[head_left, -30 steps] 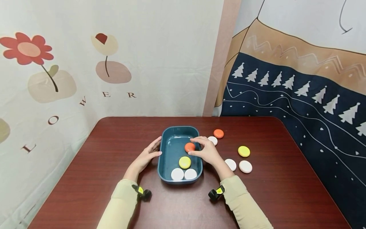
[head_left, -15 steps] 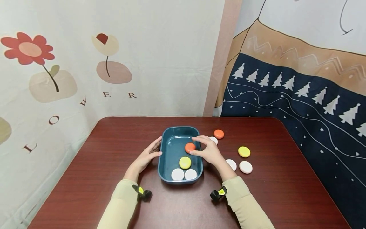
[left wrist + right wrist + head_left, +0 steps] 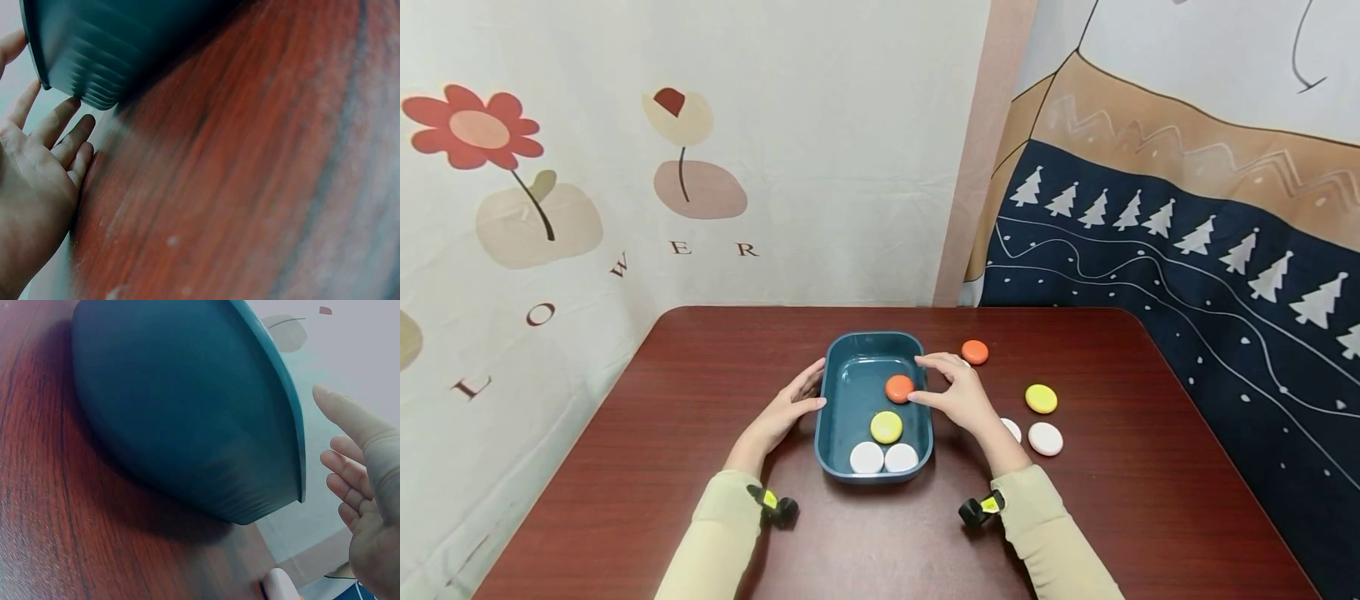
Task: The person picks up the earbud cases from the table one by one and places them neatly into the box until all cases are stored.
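Observation:
A dark teal rectangular tray (image 3: pixel 853 408) stands mid-table. Inside it lie an orange round disc (image 3: pixel 899 388), a yellow disc (image 3: pixel 886 427) below that, and two white discs (image 3: pixel 867 457) side by side at the near end. My left hand (image 3: pixel 784 412) touches the tray's left side with extended fingers; the left wrist view has its fingertips (image 3: pixel 74 102) against the tray wall. Over the right rim is my right hand (image 3: pixel 958 392), thumb and fingers spread, the thumb tip just right of the orange disc. In the right wrist view its fingers are loose and hold nothing.
On the brown table (image 3: pixel 662 467) to the right lie another orange disc (image 3: pixel 975 352), a yellow disc (image 3: pixel 1041 398) and a white disc (image 3: pixel 1046 439). The right wrist partly covers one more white disc (image 3: pixel 1012 428). Printed cloth (image 3: pixel 820 167) hangs behind the table.
My right hand has drawn back to the right from around the orange disc, which stays in the tray, and now covers most of a white disc beyond it. My left hand has kept its place.

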The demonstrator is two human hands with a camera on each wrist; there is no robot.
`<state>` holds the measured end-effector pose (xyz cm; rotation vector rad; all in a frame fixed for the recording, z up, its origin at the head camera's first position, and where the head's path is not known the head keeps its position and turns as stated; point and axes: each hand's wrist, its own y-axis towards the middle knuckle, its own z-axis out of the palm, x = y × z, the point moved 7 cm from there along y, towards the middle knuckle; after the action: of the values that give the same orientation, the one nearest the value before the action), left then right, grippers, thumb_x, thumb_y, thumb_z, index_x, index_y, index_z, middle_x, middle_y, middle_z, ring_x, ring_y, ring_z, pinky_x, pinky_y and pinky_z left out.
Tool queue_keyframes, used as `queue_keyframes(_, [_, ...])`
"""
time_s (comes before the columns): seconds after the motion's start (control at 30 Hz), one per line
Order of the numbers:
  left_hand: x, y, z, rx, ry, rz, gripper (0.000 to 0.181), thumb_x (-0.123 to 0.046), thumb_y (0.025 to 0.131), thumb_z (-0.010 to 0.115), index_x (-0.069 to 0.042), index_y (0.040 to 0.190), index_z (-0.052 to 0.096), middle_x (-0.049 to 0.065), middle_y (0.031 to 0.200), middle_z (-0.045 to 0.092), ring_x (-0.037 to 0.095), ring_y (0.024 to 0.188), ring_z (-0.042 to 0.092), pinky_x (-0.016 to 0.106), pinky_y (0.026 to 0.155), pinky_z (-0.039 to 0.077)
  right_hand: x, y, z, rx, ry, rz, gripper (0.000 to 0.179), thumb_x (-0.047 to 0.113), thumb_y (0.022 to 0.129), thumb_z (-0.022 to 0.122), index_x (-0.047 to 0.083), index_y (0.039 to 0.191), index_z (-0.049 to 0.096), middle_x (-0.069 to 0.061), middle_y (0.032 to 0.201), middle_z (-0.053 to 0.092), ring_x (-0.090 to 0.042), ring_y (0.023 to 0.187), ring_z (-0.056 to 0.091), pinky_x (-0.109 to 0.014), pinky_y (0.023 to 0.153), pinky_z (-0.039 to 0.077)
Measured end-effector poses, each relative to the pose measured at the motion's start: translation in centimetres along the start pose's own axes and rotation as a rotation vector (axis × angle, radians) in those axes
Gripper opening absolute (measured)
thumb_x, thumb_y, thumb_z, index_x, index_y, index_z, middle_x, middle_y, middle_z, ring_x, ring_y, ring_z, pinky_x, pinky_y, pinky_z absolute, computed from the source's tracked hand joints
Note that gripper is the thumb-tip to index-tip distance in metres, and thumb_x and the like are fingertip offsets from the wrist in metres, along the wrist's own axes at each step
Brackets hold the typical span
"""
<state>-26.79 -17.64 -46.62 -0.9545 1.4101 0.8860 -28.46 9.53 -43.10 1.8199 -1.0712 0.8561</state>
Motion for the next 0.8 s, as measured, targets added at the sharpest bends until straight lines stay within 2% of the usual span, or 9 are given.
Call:
queue_keyframes(0.13, [0.1,0.1,0.0,0.004,0.001,0.001,0.069,0.002,0.093,0.054,-0.005,0.153,0.019,0.023,0.154,0.020,0.039,0.140,0.017,0.054,0.110,0.013,-0.4,0.0,-0.7,-0.016,0.005,0.027,0.054,0.014,0.075,0.083,0.005,0.125,0.064,-0.003,0.122,0.060,-0.023,0.116,0.050,-0.053,0.099,0.038])
queue_keyframes(0.3, [0.1,0.1,0.0,0.004,-0.002,0.004,0.069,0.003,0.093,0.054,-0.004,0.153,0.019,0.023,0.154,0.020,0.039,0.140,0.017,0.054,0.110,0.014,-0.9,-0.1,-1.9,-0.055,-0.027,0.056,0.055,0.020,0.075,0.084,0.011,0.126,0.065,-0.003,0.125,0.059,-0.022,0.117,0.050,-0.050,0.100,0.038])
queue_keyframes(0.53, [0.2,0.1,0.0,0.005,-0.005,0.008,0.069,0.003,0.093,0.054,-0.004,0.153,0.019,0.023,0.154,0.021,0.038,0.140,0.017,0.053,0.111,0.013,-1.3,-0.2,-3.2,-0.089,0.004,0.059,0.058,0.021,0.074,0.084,0.010,0.127,0.064,-0.009,0.126,0.059,-0.031,0.117,0.051,-0.052,0.095,0.042])
queue_keyframes(0.7, [0.2,0.0,-0.1,0.005,-0.001,0.006,0.069,0.002,0.093,0.055,-0.005,0.153,0.019,0.022,0.154,0.021,0.038,0.140,0.017,0.054,0.111,0.014,-1.8,-0.2,-3.9,-0.112,-0.008,0.074,0.057,0.020,0.074,0.084,0.011,0.126,0.064,-0.008,0.123,0.060,-0.024,0.117,0.049,-0.051,0.095,0.041])
queue_keyframes(0.8, [0.2,0.0,-0.1,0.006,-0.001,0.008,0.069,0.003,0.093,0.055,-0.005,0.153,0.020,0.022,0.154,0.021,0.038,0.140,0.017,0.053,0.111,0.013,-2.2,-0.2,-4.3,-0.124,-0.016,0.094,0.057,0.020,0.074,0.085,0.011,0.126,0.064,-0.008,0.122,0.061,-0.025,0.116,0.049,-0.052,0.095,0.041])
